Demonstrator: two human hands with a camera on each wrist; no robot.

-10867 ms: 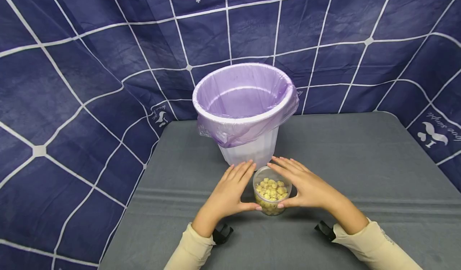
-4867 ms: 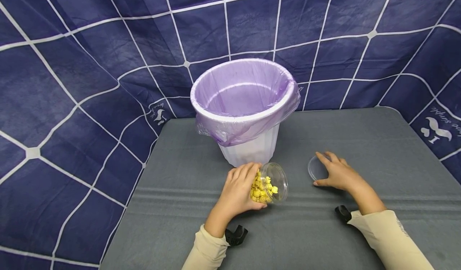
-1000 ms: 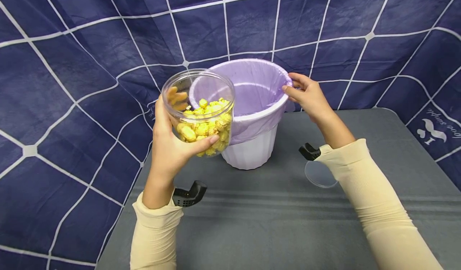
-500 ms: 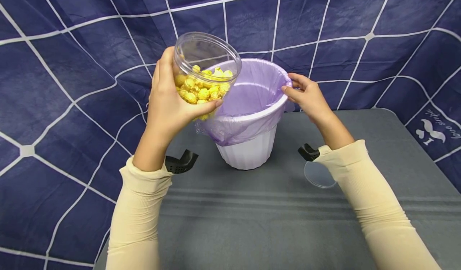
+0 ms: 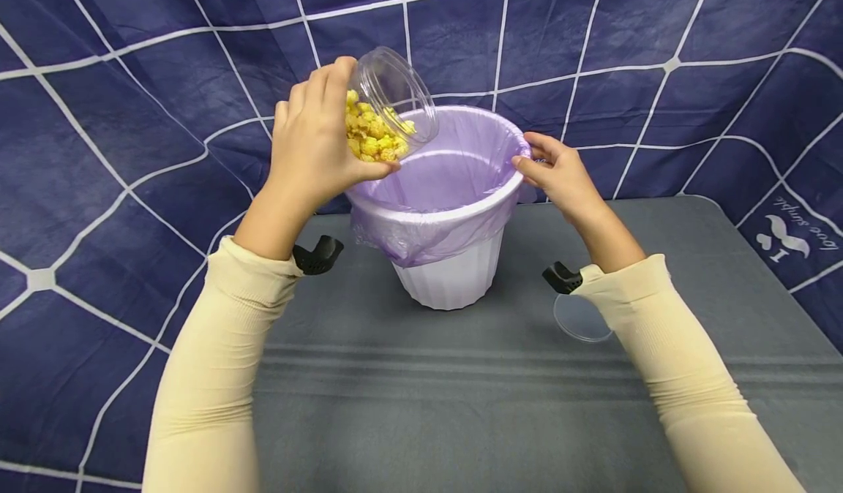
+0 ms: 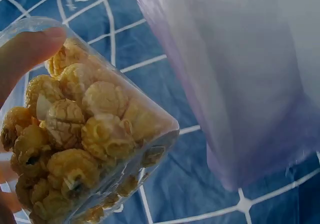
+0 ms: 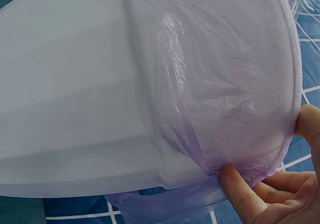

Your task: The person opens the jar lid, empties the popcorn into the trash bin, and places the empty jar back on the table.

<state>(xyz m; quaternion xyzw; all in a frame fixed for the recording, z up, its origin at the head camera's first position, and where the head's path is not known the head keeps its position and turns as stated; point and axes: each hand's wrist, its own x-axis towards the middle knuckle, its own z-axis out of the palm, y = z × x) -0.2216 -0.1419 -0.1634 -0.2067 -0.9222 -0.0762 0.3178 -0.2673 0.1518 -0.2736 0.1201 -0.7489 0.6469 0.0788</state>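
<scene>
The left hand point(image 5: 316, 134), raised with its back up, grips a clear round plastic jar point(image 5: 394, 87) around its side, thumb underneath, holding it tilted over the left rim of a white ribbed bin point(image 5: 451, 277). Yellow popcorn point(image 5: 372, 127) lies inside the jar, whose mouth faces right, toward the bin's wide opening. The right hand point(image 5: 560, 175) pinches the right rim through a translucent purple bag point(image 5: 435, 241). Grey tabletop point(image 5: 454, 405) stretches before the bin; a clear round lid point(image 5: 582, 317) lies flat near the right forearm.

Popcorn point(image 5: 370, 140) in jar point(image 5: 403, 87) at left rim of bin point(image 5: 451, 273), lid point(image 5: 582, 319) on table point(image 5: 454, 412) right of bin.
</scene>
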